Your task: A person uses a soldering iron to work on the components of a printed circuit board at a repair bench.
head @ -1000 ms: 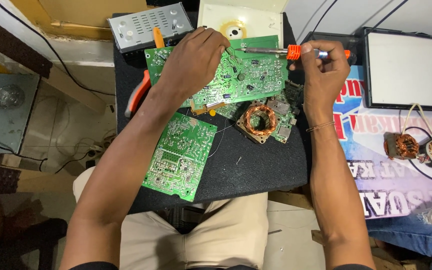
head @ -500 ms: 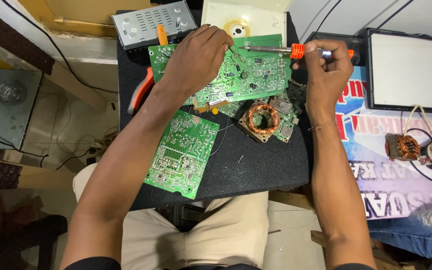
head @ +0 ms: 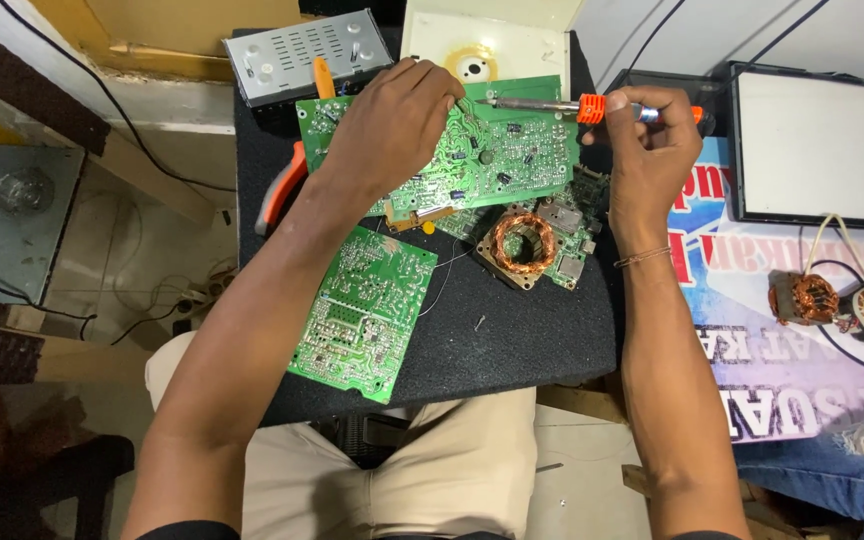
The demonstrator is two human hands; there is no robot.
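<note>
Green circuit board (head: 512,150) lies flat at the far middle of the black work mat (head: 532,350), solder side and small parts up. Left hand (head: 392,125) rests on its left half, fingers curled down and pressing the board to the mat; whether they pinch anything small I cannot tell. Right hand (head: 652,150) is closed around the orange-handled soldering iron (head: 572,105), held level, metal tip over the board's upper middle, close to the left fingertips.

Handling judgement: board is light, stiff, thin; components and joints fragile. Best held by bare edges or pressed flat, as here. Iron: grip by the handle only.

Outward: second green board (head: 367,315) near the left forearm; copper coil (head: 524,242) on a smaller board just below the main one; orange-handled pliers (head: 280,185) at mat's left edge; grey vented metal box (head: 307,55) far left; cream panel (head: 487,40) beyond. Right of the mat, a printed banner (head: 752,330), red and blue lettering on pale ground, lies flat under a white-faced, dark-framed tray (head: 822,140).
</note>
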